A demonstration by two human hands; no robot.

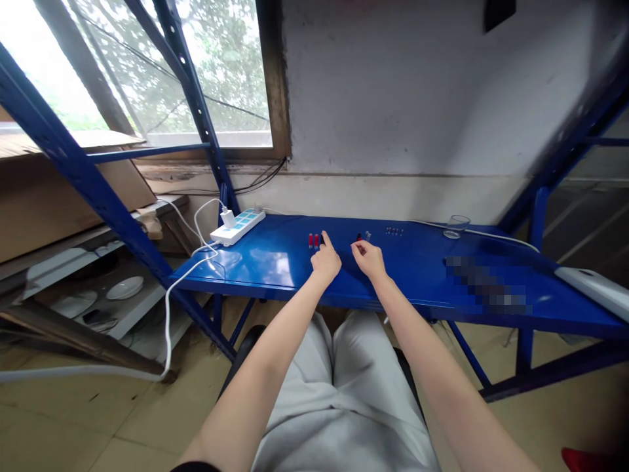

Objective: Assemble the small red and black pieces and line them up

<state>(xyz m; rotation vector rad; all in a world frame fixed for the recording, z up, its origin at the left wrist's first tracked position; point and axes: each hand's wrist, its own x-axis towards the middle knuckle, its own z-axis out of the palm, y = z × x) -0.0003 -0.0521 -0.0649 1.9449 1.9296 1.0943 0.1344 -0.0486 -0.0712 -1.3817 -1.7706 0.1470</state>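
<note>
Two small red cylinders with pale lower ends, the nearer one a red cylinder (pixel 316 240), stand side by side on the blue table. My left hand (pixel 326 260) is just right of them, index finger stretched out and the other fingers curled. Its fingertip is by a small dark piece (pixel 322 240); whether they touch I cannot tell. Thumb and fingers of my right hand (pixel 369 258) are pinched together, with a small red piece (pixel 358 240) showing at the tips. Beyond it are a small black part (pixel 359 235) and a little clear part (pixel 368 235).
Several tiny clear parts (pixel 394 231) lie in rows at the back of the blue table (pixel 250 269). A clear glass (pixel 457 226) stands farther right, near a blurred-out dark object (pixel 486 285). A white power strip (pixel 238 227) with cables occupies the left end. Blue metal posts flank the table.
</note>
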